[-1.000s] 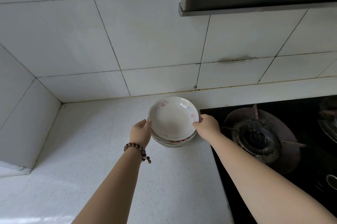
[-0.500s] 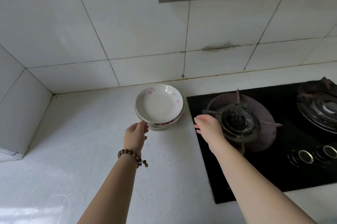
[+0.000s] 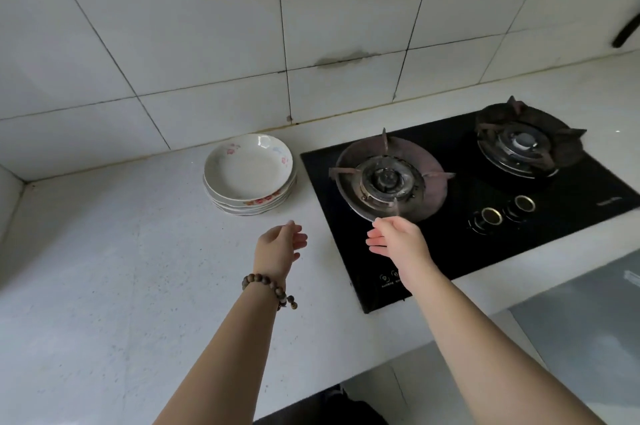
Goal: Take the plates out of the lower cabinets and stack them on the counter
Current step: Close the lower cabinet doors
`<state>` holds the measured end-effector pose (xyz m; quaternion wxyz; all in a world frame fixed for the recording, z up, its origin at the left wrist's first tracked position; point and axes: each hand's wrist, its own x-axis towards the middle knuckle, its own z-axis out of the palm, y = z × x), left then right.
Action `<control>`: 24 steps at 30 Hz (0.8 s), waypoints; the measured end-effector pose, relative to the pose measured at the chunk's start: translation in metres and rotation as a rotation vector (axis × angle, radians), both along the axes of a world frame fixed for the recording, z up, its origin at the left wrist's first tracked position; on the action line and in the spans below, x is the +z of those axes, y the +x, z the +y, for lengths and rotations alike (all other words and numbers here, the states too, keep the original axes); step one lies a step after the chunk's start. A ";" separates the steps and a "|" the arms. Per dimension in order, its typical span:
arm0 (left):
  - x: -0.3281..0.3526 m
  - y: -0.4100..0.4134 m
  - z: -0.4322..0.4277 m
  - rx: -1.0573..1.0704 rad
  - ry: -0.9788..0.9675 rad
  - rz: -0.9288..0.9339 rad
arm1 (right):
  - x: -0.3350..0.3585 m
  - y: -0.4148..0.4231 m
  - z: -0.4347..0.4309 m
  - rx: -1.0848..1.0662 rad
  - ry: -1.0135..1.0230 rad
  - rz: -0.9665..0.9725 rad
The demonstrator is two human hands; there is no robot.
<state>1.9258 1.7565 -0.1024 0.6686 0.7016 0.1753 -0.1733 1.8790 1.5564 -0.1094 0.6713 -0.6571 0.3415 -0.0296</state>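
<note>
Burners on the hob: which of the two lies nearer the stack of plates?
The left burner, with the reddish-brown ring, lies nearer the stack of plates; the right burner sits farther back toward the wall.

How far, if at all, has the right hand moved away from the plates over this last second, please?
Yes: the right hand left the plate stack, now over the hob's front.
</note>
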 end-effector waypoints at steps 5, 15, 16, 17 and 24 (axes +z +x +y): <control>0.003 -0.037 -0.022 -0.172 0.000 -0.011 | -0.005 -0.066 -0.014 -0.138 -0.024 0.016; -0.002 -0.134 -0.105 -0.584 -0.016 0.029 | -0.020 -0.233 -0.053 -0.527 0.044 0.050; -0.002 -0.144 -0.117 -0.630 -0.019 0.038 | -0.020 -0.252 -0.058 -0.573 0.053 0.055; -0.002 -0.155 -0.128 -0.673 -0.025 0.046 | -0.020 -0.271 -0.062 -0.623 0.063 0.059; -0.005 -0.236 -0.211 -0.974 -0.004 0.075 | -0.024 -0.393 -0.080 -0.929 0.091 0.062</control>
